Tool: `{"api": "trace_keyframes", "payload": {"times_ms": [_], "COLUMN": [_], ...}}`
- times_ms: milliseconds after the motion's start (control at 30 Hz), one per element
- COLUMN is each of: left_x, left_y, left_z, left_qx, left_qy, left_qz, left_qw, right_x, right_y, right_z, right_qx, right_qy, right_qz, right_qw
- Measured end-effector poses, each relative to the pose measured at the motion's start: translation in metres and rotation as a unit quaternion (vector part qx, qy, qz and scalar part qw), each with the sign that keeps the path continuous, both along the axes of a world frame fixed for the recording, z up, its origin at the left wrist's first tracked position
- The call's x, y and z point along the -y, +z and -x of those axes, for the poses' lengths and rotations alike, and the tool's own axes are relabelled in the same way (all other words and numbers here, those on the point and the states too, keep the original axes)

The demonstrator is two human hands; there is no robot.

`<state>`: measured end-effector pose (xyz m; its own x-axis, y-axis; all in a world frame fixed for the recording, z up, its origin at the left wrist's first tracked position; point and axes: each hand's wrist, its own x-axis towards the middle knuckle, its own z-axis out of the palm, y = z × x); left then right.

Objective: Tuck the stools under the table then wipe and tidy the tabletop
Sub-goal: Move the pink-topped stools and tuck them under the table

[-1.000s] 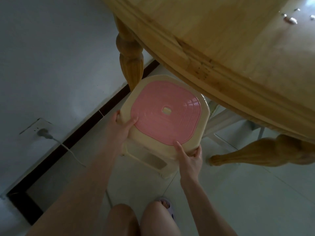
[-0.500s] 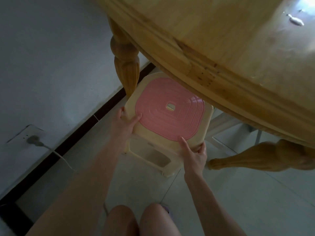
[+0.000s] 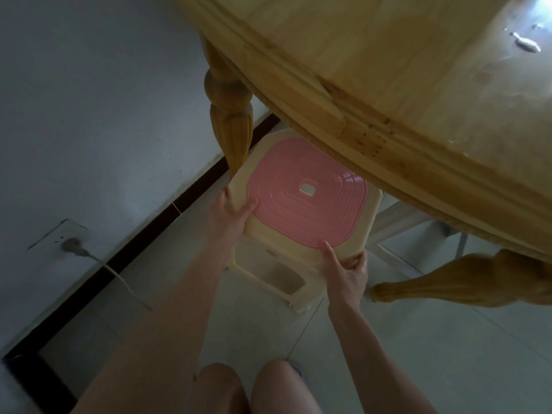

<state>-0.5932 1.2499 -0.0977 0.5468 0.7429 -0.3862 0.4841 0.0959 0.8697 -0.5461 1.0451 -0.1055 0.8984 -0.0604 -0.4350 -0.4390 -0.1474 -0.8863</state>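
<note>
A cream plastic stool (image 3: pixel 304 258) with a pink ribbed seat stands on the floor, its far edge under the rim of the wooden table (image 3: pixel 373 94). My left hand (image 3: pixel 231 218) grips the stool's near-left corner, thumb on top. My right hand (image 3: pixel 346 271) grips the near-right corner, thumb on the seat and fingers curled under the edge. Small white scraps (image 3: pixel 525 44) lie on the tabletop at the upper right.
A turned table leg (image 3: pixel 228 118) stands just left of the stool, another table leg (image 3: pixel 466 286) to its right. A pale stool's legs (image 3: pixel 397 222) show under the table. The wall with a plugged socket (image 3: pixel 70 245) and dark skirting runs on the left. My knees are at the bottom.
The stool has slid further under the table's rim, with both hands still gripping its near corners. More of the seat's far edge is now covered by the table.
</note>
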Motion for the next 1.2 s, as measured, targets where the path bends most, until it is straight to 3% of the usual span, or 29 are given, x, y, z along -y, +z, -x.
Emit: {"api": "trace_keyframes", "payload": {"times_ms": [233, 467, 600, 867, 1200], "left_x": [0.004, 0.026, 0.049, 0.105, 0.176], "left_y": [0.004, 0.044, 0.111, 0.290, 0.434], "left_z": [0.004, 0.046, 0.079, 0.126, 0.092], "left_qx": [0.009, 0.023, 0.036, 0.061, 0.158], "left_qy": [0.003, 0.040, 0.058, -0.019, -0.053], "left_qz": [0.016, 0.048, 0.053, 0.020, -0.024], "left_qw": [1.000, 0.998, 0.996, 0.998, 0.986], "right_x": [0.010, 0.027, 0.034, 0.060, 0.140], "right_y": [0.004, 0.066, 0.136, 0.298, 0.421], "right_z": [0.004, 0.033, 0.058, 0.105, 0.068], "right_qx": [-0.007, -0.005, -0.005, 0.053, 0.152], "right_qy": [0.053, 0.108, 0.151, 0.154, 0.150], "right_qz": [0.009, 0.013, 0.003, -0.024, -0.087], "right_qw": [0.999, 0.994, 0.988, 0.986, 0.973]}}
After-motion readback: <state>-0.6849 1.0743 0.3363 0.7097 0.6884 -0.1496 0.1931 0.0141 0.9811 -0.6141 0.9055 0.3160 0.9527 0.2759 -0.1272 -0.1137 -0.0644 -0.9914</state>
